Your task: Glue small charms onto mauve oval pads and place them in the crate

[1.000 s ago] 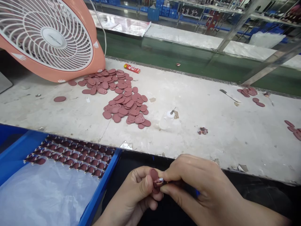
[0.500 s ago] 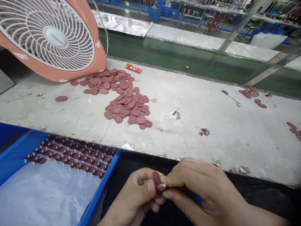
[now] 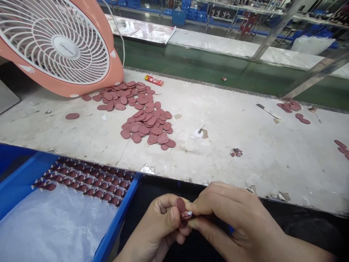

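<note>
Between the thumb and fingers of my left hand (image 3: 163,222) is a small reddish-brown oval disc (image 3: 180,205), held upright. My right hand (image 3: 229,214) pinches a small dark figure piece (image 3: 186,214) with a whitish spot, pressed against the lower part of the disc. My fingers hide much of this piece, so its exact kind cannot be made out. Both hands are close together in front of the table edge. On the table beyond lies a heap of similar oval discs (image 3: 144,122).
A blue crate (image 3: 114,225) at lower left holds rows of finished-looking pieces (image 3: 92,180) on plastic film. An orange fan (image 3: 65,47) stands at the back left. A small translucent bottle (image 3: 195,140) with a thin tip, a knife-like tool (image 3: 268,111) and loose dark pieces (image 3: 236,152) lie on the worktable.
Both hands keep nearly the same hold on the disc and the small piece. A small item on the green belt beyond the table has shifted to the right.
</note>
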{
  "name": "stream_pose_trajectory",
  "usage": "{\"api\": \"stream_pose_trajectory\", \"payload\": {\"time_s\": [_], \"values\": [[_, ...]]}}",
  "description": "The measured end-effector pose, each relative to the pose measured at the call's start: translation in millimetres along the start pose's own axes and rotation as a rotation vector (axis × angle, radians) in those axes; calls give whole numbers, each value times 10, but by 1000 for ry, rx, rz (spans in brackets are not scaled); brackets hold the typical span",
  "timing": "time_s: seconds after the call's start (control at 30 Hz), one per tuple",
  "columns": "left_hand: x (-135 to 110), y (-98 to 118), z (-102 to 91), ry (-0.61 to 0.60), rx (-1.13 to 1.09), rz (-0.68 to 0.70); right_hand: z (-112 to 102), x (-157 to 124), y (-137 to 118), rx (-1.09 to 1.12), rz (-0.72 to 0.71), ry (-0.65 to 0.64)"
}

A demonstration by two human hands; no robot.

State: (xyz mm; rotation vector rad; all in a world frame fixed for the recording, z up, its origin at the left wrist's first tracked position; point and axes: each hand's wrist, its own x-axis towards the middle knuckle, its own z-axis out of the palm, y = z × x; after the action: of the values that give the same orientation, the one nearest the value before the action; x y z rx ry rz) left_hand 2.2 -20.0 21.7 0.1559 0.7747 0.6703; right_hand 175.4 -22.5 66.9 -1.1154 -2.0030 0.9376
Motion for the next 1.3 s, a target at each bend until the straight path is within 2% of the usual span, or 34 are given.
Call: {"api": "stream_pose_trajectory", "payload": {"time_s": [0.53, 1.3], "values": [[-6, -10, 55, 60, 50, 17, 1, -35, 18, -1, 10, 27], [1, 7, 33, 68, 36, 44, 29, 18, 20, -4, -3, 28]]}}
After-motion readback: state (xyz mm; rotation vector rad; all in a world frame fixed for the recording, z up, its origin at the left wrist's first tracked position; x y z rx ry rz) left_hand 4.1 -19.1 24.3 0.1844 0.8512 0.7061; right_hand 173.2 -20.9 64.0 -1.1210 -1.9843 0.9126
